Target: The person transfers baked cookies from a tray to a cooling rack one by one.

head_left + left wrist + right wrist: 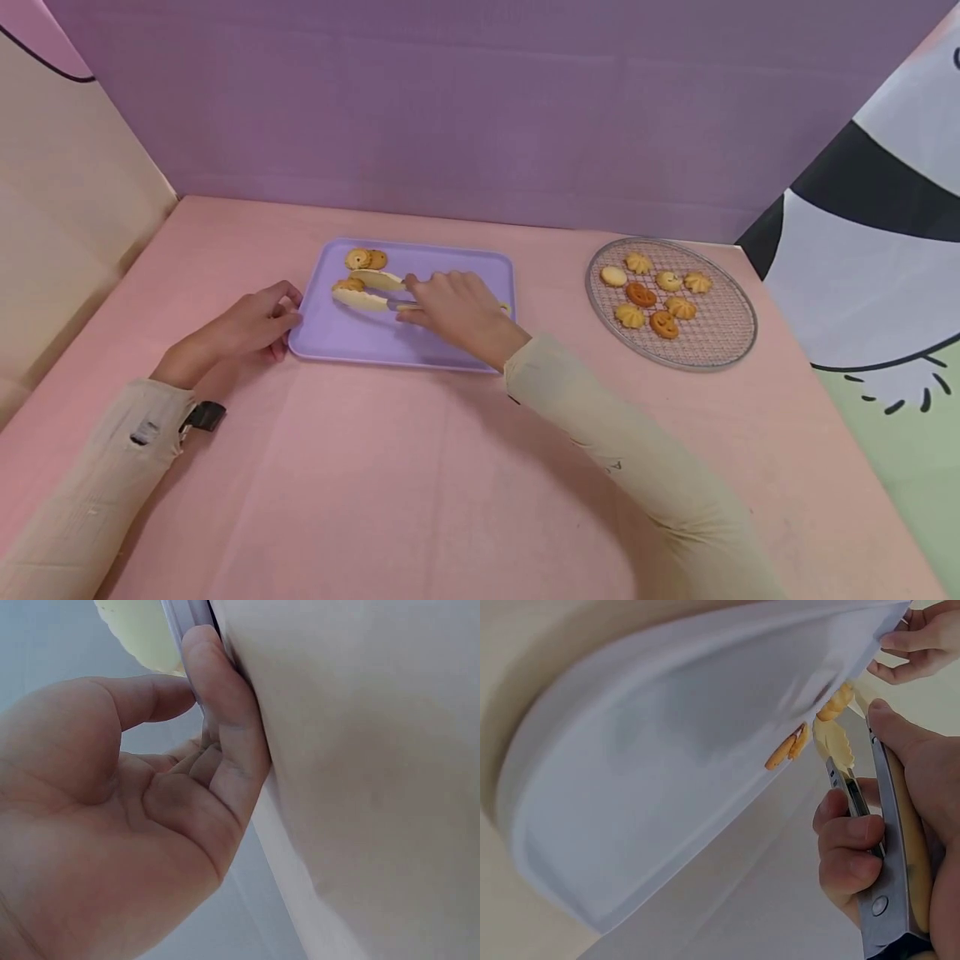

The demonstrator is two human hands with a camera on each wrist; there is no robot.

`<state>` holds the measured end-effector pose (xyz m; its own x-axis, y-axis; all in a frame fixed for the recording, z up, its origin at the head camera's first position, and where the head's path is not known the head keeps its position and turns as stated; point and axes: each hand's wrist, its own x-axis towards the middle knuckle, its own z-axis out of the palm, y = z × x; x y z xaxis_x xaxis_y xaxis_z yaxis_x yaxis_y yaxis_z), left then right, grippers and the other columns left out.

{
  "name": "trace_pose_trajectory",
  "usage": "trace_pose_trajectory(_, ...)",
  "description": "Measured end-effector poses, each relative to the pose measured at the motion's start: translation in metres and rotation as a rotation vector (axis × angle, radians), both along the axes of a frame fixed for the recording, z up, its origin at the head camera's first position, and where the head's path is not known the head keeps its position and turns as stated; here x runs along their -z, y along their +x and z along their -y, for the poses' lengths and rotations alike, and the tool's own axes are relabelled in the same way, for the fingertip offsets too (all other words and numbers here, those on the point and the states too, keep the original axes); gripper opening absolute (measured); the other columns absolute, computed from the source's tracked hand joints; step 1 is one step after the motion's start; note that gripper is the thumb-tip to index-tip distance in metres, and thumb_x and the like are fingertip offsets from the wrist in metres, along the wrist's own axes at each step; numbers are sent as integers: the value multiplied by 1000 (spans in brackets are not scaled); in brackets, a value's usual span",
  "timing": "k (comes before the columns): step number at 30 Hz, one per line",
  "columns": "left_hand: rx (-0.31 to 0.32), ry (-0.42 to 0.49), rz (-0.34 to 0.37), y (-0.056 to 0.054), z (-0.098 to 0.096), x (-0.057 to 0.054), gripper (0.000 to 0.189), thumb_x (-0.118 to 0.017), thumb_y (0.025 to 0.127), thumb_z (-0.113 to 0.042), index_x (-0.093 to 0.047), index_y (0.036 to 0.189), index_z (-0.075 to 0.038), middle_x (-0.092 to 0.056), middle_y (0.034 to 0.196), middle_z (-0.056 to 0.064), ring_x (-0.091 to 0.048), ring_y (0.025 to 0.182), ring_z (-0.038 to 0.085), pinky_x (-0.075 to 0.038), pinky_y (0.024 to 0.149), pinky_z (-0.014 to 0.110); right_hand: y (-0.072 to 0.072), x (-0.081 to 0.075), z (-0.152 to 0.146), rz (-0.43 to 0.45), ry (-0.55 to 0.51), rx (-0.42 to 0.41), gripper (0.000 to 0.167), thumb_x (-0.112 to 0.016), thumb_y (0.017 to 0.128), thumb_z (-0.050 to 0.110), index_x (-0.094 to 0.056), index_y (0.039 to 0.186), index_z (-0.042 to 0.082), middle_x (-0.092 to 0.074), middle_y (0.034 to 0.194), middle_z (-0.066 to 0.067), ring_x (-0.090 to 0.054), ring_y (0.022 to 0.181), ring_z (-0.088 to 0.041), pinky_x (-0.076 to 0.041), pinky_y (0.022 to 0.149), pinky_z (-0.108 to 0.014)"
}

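1. Lilac and shallow, the tray is lying on the pink table; my left hand is bracing its left edge, thumb and fingers pinching the rim.
2. My right hand is gripping the tongs, its fingers curling round one arm while my thumb is pressing the other.
3. One ribbed cookie is sitting between the pale tips, at the left part of the tray. How hard they are squeezing, I cannot tell.
4. Just behind it, two cookies are overlapping near the far left corner; well to the right, eight more cookies are resting on a round wire rack.
5. My guess: I am shifting cookies between rack and tray, and at this step more likely setting this one down than taking it up.
6. If so, the next move is calling for settling it gently on the tray, then easing my grip so the tips are spreading without nudging the pair, my left hand steadying the rim.
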<state>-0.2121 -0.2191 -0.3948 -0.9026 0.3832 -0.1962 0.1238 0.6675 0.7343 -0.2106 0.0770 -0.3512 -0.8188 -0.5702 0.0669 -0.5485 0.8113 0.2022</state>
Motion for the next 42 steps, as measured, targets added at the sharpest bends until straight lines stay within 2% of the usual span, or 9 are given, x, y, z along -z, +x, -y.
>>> trace_pose_trajectory(5, 4, 9, -12, -1, 0, 0, 30, -50, 101, -10, -40, 126, 4, -60, 70, 8, -60, 51, 17, -55, 50, 30, 4, -7, -9, -13, -17, 4, 58, -55, 96, 58, -58, 136, 16, -64, 75, -3, -57, 61, -19, -45, 47, -31)
trace_pose_trajectory(13, 12, 8, -32, 1, 0, 0, 27, -50, 101, -7, -41, 124, 5, -60, 67, 8, -61, 52, 18, -55, 50, 29, 15, -18, -26, -15, -89, -22, 60, -54, 96, 57, -56, 139, 15, -65, 79, -6, -55, 59, -19, -40, 45, -30)
trace_pose_trajectory(22, 9, 6, -30, 1, -1, 0, 28, -50, 101, -8, -40, 125, 5, -60, 68, 8, -61, 52, 17, -55, 50, 29, 27, -25, -42, -120, -115, -74, 57, -54, 97, 55, -59, 136, 14, -64, 73, -8, -51, 50, -17, -39, 42, -29)
trace_pose_trajectory(31, 15, 7, -39, 4, -1, -3, 27, -49, 101, -7, -40, 123, 6, -61, 68, 9, -60, 51, 17, -54, 50, 29, 41, -28, -58, -187, -99, -64, 57, -54, 96, 57, -59, 137, 17, -61, 70, -7, -45, 44, -17, -27, 38, -26)
trace_pose_trajectory(42, 13, 5, -38, 3, -2, -1, 28, -50, 101, -7, -40, 124, 5, -60, 70, 8, -60, 52, 18, -54, 50, 29, 62, -33, -86, -240, -147, -58, 56, -60, 94, 55, -62, 133, 15, -59, 67, -9, -43, 42, -15, -29, 38, -26)
